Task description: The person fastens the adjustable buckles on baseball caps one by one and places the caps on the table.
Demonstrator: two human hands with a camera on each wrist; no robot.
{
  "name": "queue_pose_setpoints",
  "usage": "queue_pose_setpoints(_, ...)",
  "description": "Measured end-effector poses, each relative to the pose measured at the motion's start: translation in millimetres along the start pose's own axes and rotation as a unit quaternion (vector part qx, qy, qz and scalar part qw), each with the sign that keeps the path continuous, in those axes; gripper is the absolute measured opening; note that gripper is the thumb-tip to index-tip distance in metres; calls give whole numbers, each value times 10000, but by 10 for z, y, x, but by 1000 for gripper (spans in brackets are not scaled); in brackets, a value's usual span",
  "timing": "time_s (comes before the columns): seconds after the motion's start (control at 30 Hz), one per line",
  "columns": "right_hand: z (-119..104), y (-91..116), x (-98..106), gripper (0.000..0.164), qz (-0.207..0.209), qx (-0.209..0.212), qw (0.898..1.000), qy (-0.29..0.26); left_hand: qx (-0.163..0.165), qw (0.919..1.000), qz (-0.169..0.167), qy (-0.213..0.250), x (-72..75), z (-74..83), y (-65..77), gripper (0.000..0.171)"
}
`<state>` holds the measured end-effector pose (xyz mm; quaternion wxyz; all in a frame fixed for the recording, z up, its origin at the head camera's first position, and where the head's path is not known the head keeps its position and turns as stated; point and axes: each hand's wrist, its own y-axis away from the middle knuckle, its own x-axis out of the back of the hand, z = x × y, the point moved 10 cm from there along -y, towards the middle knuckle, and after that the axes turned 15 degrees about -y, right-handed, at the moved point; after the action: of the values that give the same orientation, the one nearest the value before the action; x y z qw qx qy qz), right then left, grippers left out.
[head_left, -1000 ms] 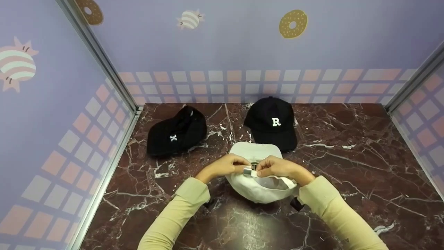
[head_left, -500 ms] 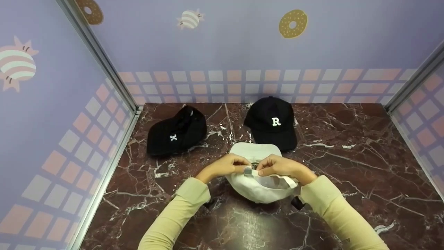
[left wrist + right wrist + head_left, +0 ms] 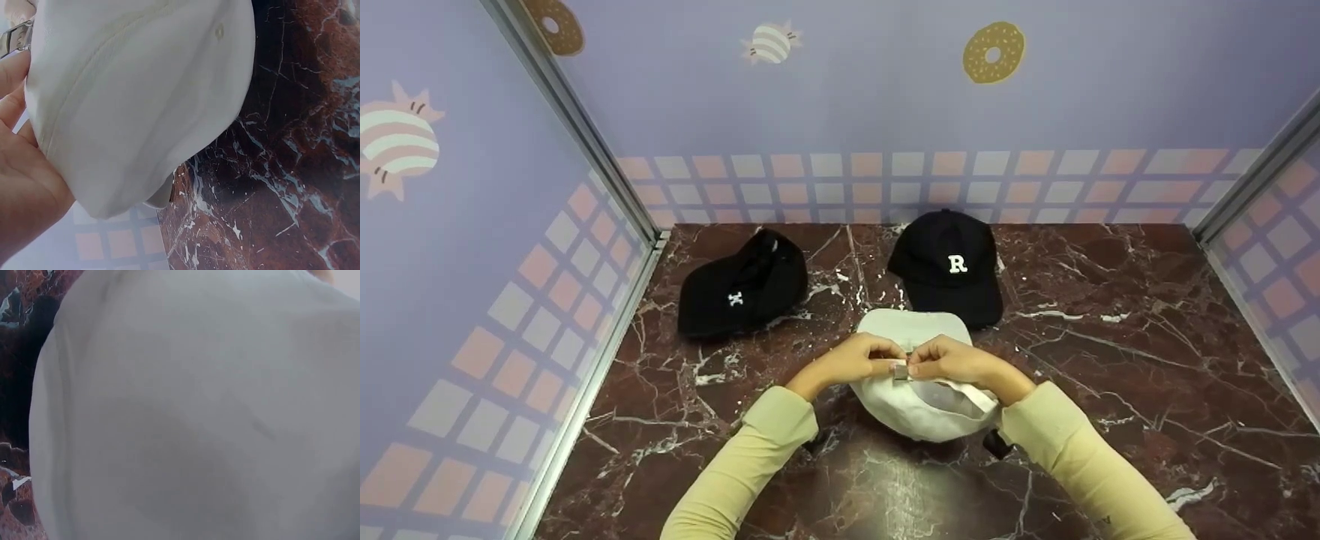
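Observation:
A white baseball cap [image 3: 919, 416] is held between both hands, its brim pointing away toward the back wall and its rear strap opening facing up. My left hand [image 3: 851, 361] pinches the back strap beside a silver metal buckle [image 3: 901, 372]. From the other side, my right hand [image 3: 960, 361] pinches the strap close to that buckle. The left wrist view has the cap's white crown [image 3: 146, 107] beside the fingers, with the buckle [image 3: 16, 40] at the upper left. White cloth [image 3: 191, 405] fills most of the right wrist view and hides nearly all of the right hand.
Behind the white cap sits a black cap [image 3: 946, 255] with a white R, close to the back wall. Another black cap [image 3: 746, 289] with a small white emblem lies at the left. Patterned panels stand at the back and sides of the dark red marbled table [image 3: 1147, 360].
The right hand has shifted slightly left, its fingertips now closer to the buckle and the left fingers. The two black caps have stayed put.

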<state>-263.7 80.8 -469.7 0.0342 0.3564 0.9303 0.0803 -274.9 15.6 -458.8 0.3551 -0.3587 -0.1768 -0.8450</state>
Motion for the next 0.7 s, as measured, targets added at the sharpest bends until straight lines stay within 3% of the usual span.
queue_pose_setpoints(0.2, -26, 29, 9, 22, -13, -72, 9998, 192, 25, 9998, -63, 196, -10, -27, 10, 19)
queue_pose_setpoints(0.37, -19, 111, 51, 26, -140, -420, 9990, 26, 73, 9983, -119, 570, -9, -73, 27, 21)
queue_pose_setpoints(0.5, -31, 147, 60, 23, -308, -450, 9985, -63, 123, 9967, -129, 790, 3, -90, 41, 22)
queue_pose_setpoints(0.7, -5, 136, 33, 23, -410, -470, 9975, -329, 22, 9957, -178, 907, 82, 87, 89, 24)
